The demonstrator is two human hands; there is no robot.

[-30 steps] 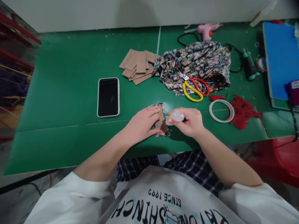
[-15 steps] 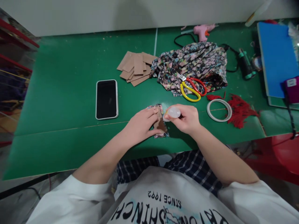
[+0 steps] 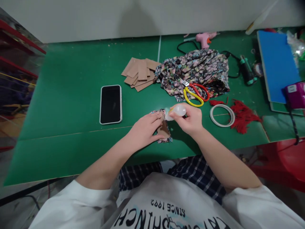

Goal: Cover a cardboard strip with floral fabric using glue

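Head view. The work is set nr the front edge of the green bench [image 3: 66, 95], where a small brown card [image 3: 163, 129] is laid flat on a patch [image 3: 169, 140] of printed cloth; the patch's edge is seen past the card at the far end, near end & R side. The card is pressed down by the L hand [image 3: 144, 129]: fingers are laid over its far part, thumb nr its near end, so the L grip is spread, thumb & fingers apart. A whitish bottle [image 3: 180, 110] is held in the R hand [image 3: 193, 120]; the R grip is clamped on it. The bottle is tilted, w/ its tip directed at the patch's far R edge; whether contact is made can't be told.

Surroundings: a phone [image 3: 111, 105], screen up & dark, is placed L of the hands. Beyond them, brown pieces are heaped in a pile [image 3: 142, 70], adjoined on the R by crumpled floral cloth [image 3: 200, 68]. Scissors [image 3: 186, 83] w/ red & yellow handles are rested on its near edge, handles partly over the bench. To the R, a pale ring [image 3: 222, 125] is seen just beside red yarn [image 3: 243, 117]. A pink glue gun [image 3: 203, 38] is located behind the cloth; a blue folder [image 3: 276, 63] is placed far R.
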